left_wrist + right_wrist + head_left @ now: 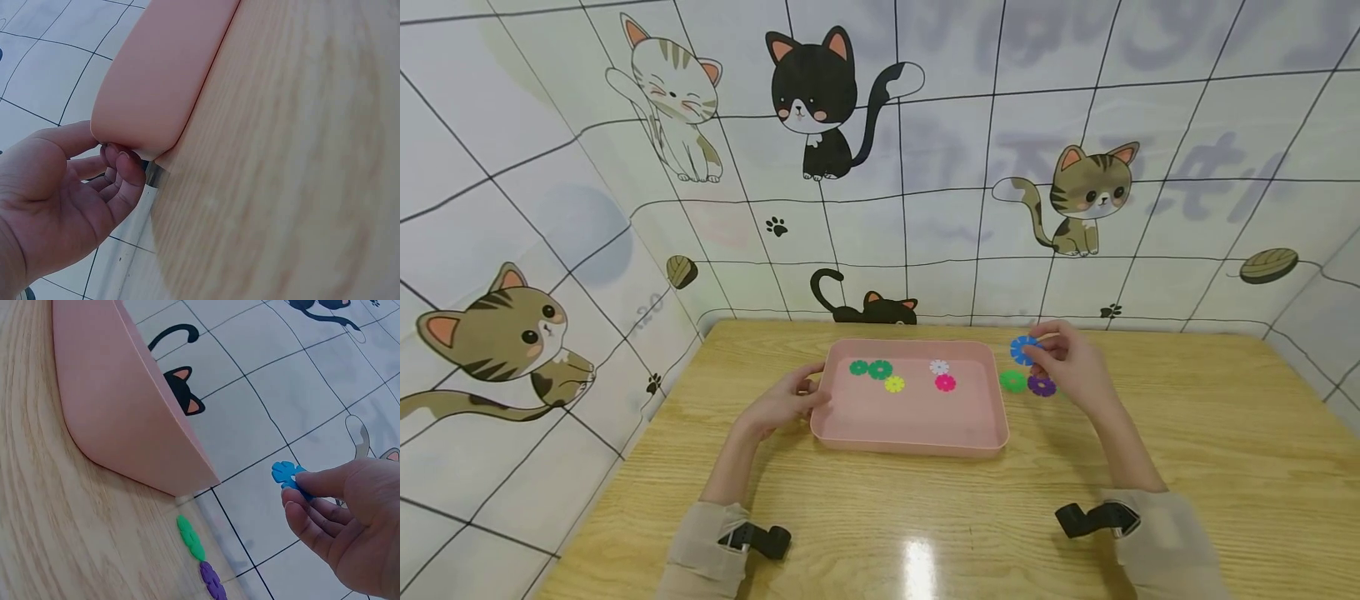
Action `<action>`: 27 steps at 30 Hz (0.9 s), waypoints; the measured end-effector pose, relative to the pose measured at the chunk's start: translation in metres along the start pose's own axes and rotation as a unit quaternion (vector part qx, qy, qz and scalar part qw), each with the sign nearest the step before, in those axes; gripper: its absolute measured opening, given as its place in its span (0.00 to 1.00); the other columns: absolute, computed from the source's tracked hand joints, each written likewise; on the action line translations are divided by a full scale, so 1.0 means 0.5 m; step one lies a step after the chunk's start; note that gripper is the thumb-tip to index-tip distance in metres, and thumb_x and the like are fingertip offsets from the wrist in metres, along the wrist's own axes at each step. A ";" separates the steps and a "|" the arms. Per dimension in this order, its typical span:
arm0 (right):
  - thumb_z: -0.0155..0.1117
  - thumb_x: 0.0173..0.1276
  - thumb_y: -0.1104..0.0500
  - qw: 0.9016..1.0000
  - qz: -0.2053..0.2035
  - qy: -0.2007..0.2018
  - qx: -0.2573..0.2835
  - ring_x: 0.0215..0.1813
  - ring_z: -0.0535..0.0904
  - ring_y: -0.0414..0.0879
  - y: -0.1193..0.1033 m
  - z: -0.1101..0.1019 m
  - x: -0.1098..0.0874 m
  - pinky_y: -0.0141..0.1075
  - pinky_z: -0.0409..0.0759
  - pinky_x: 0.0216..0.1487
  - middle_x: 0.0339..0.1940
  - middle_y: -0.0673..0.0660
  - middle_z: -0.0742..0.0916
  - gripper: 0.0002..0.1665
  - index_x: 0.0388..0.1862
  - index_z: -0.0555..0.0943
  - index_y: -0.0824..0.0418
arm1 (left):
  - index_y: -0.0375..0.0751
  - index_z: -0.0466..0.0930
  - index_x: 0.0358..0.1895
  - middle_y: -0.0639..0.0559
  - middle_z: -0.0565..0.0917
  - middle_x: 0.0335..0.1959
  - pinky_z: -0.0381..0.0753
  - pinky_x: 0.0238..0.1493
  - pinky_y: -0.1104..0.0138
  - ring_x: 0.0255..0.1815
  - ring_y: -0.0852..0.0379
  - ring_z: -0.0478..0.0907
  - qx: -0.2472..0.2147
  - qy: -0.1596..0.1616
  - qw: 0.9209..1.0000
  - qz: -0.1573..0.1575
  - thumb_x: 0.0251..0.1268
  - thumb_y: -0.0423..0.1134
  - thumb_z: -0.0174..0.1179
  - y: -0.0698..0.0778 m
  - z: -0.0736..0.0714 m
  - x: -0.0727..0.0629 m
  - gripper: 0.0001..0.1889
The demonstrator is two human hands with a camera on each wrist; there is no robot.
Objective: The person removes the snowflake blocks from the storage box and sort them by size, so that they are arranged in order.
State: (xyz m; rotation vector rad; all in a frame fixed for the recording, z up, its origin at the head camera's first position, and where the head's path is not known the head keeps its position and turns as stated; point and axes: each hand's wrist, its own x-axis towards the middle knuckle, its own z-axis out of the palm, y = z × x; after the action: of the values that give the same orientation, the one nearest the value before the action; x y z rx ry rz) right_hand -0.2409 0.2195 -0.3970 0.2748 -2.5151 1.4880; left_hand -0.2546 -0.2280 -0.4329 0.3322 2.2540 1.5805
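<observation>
Between thumb and fingers my right hand (1067, 367) pinches a blue snowflake disc (1022, 350), held up beyond the right side of a pink tray (917, 421). Below it on the table lie a light green disc (1012, 382) and a purple disc (1042, 386), side by side. My left hand (782, 402) grips the tray's left rim, thumb over the edge and fingers curled against the outer wall, as the left wrist view shows. Inside the tray are two dark green discs (881, 369), a yellow disc (894, 384), a white disc (939, 367) and a pink-red disc (945, 382).
The tray stands on a wood-grain table (865, 517). Right behind the table's far edge rises a white wall covering (940, 250) with black grid lines and cartoon cats. Black camera mounts (760, 539) sit on both wrists over beige sleeves.
</observation>
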 end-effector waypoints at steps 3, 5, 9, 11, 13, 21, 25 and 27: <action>0.63 0.76 0.59 1.000 -0.003 0.002 -0.005 0.31 0.85 0.46 0.008 -0.015 -0.003 0.36 0.85 0.34 0.41 0.69 0.86 0.19 0.57 0.74 0.69 | 0.32 0.51 0.79 0.40 0.75 0.46 0.77 0.41 0.64 0.36 0.54 0.75 0.000 0.000 1.000 -0.001 0.76 0.31 0.55 0.001 0.000 -0.001 0.34; 0.63 0.76 0.59 1.000 -0.003 0.006 -0.005 0.32 0.85 0.46 0.013 -0.026 -0.005 0.35 0.85 0.34 0.42 0.70 0.85 0.18 0.57 0.74 0.69 | 0.32 0.51 0.79 0.39 0.76 0.46 0.77 0.40 0.64 0.36 0.54 0.75 0.000 -0.002 1.000 0.000 0.76 0.32 0.55 -0.001 -0.001 0.000 0.34; 0.62 0.77 0.57 1.000 0.004 0.014 -0.003 0.32 0.85 0.43 0.028 -0.052 -0.011 0.33 0.84 0.34 0.44 0.70 0.83 0.20 0.58 0.74 0.70 | 0.32 0.52 0.79 0.40 0.75 0.45 0.76 0.39 0.65 0.34 0.54 0.75 0.001 -0.003 1.000 0.002 0.76 0.32 0.56 -0.005 -0.003 0.003 0.34; 0.61 0.77 0.57 1.000 0.011 0.015 -0.005 0.31 0.85 0.41 0.038 -0.068 -0.015 0.32 0.84 0.34 0.45 0.70 0.81 0.21 0.59 0.73 0.71 | 0.32 0.52 0.79 0.41 0.75 0.43 0.76 0.38 0.65 0.33 0.54 0.74 0.003 -0.003 1.000 0.004 0.76 0.32 0.56 -0.005 -0.003 0.003 0.34; 0.61 0.77 0.56 1.000 0.021 0.016 -0.009 0.31 0.85 0.40 0.050 -0.083 -0.018 0.32 0.84 0.34 0.46 0.71 0.81 0.22 0.60 0.72 0.72 | 0.32 0.52 0.79 0.42 0.75 0.42 0.75 0.38 0.64 0.33 0.54 0.74 0.005 -0.002 1.000 0.004 0.76 0.32 0.56 -0.004 -0.004 0.003 0.34; 0.61 0.77 0.56 0.995 0.078 0.028 -0.052 0.30 0.86 0.41 0.089 -0.129 -0.034 0.34 0.85 0.34 0.46 0.72 0.82 0.24 0.60 0.71 0.73 | 0.31 0.51 0.79 0.43 0.74 0.42 0.75 0.38 0.64 0.34 0.55 0.73 0.008 -0.001 1.000 0.006 0.76 0.33 0.56 -0.004 -0.003 0.005 0.34; 0.61 0.77 0.58 0.993 0.088 0.014 -0.079 0.29 0.86 0.44 0.107 -0.142 -0.043 0.35 0.85 0.33 0.44 0.71 0.82 0.23 0.59 0.72 0.75 | 0.31 0.51 0.79 0.43 0.74 0.41 0.75 0.37 0.65 0.33 0.55 0.73 0.008 -0.001 1.000 0.007 0.76 0.33 0.56 -0.006 -0.004 0.008 0.34; 0.61 0.77 0.59 0.991 0.099 0.004 -0.087 0.29 0.85 0.45 0.115 -0.146 -0.047 0.35 0.85 0.33 0.42 0.70 0.82 0.22 0.59 0.72 0.75 | 0.31 0.51 0.79 0.43 0.74 0.41 0.75 0.37 0.65 0.33 0.55 0.73 0.007 -0.001 1.000 0.006 0.76 0.33 0.56 -0.006 -0.003 0.007 0.34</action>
State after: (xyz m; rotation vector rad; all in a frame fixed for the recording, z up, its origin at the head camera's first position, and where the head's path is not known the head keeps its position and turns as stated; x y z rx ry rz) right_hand -0.2276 0.3124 -0.4174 -0.0084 -2.7113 1.3187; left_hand -0.2583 -0.2290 -0.4356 0.3524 2.2671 1.5705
